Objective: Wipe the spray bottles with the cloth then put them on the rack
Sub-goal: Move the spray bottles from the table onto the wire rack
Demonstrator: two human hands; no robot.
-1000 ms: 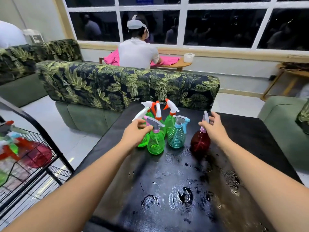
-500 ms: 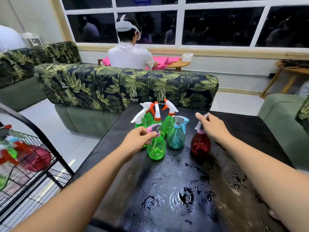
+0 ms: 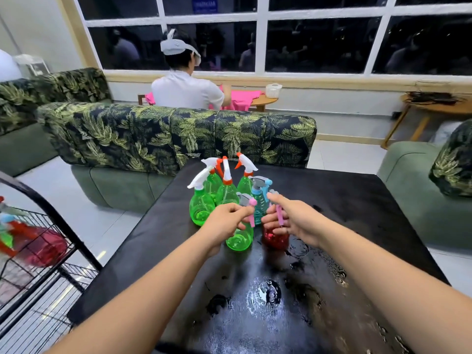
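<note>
the black table (image 3: pixel 357 213) is wet and shiny close to you at the bottom of the frame, so the bottles may be slippy. the rack (image 3: pixel 65 229) is at the lower left edge, with blurry bottles (image 3: pixel 43 246) in it that i cannot count. your left hand (image 3: pixel 226 223) has its fingers curled round the neck of a green bottle (image 3: pixel 240 240), just under its grey and pink top. your right hand (image 3: pixel 296 221) has its fingers wrapped round the neck of the red bottle (image 3: pixel 274 238), with the pink trigger poking out between them. both bottles are side by side in the middle of the frame. i think you are picking them up to wipe them. lift straight up, so you do not knock the ones behind. squeeze the necks, not the triggers, or they may squirt. i see no cloth, so find it first. now count: two hands, one rack, seven bottles on the table. that is five green, one red and one blue-green bottle (image 3: pixel 259 205). the other four green bottles (image 3: pixel 201 208) stand bunched just behind your hands. farther back is one leafy sofa (image 3: pixel 153 134), and one person (image 3: pixel 186 93) sits beyond it.
</note>
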